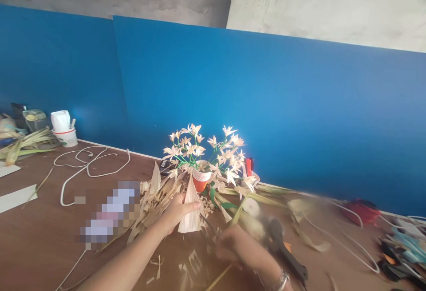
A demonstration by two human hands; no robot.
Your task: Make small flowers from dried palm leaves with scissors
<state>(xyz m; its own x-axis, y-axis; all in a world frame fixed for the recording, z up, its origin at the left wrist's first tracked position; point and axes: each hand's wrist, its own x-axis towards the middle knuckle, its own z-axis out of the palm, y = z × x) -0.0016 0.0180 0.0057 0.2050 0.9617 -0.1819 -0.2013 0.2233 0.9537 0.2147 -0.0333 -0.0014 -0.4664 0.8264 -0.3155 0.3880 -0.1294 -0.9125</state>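
My left hand (178, 211) is closed on a pale, dry corn husk piece (190, 215), narrow at the top and fanned out below, pinched under the thumb. Close to its right, my right hand (229, 244) is blurred by motion; it looks closed on a thin dark tool (210, 225) pointing towards the husk, its kind unclear. Just behind, an orange-and-white paper cup (201, 180) stands among pale husk flowers (191, 149) on green stems. Dry husk strips (159, 202) lie left of the cup, and small scraps (195, 260) litter the table in front.
A dark glue gun (288, 251) lies right of my right hand. White cables (88, 164) loop at left near a white tub (66, 138). Tools (396, 260) and a red pouch (361, 213) lie far right. A blue panel (266, 113) backs the brown table (40, 242).
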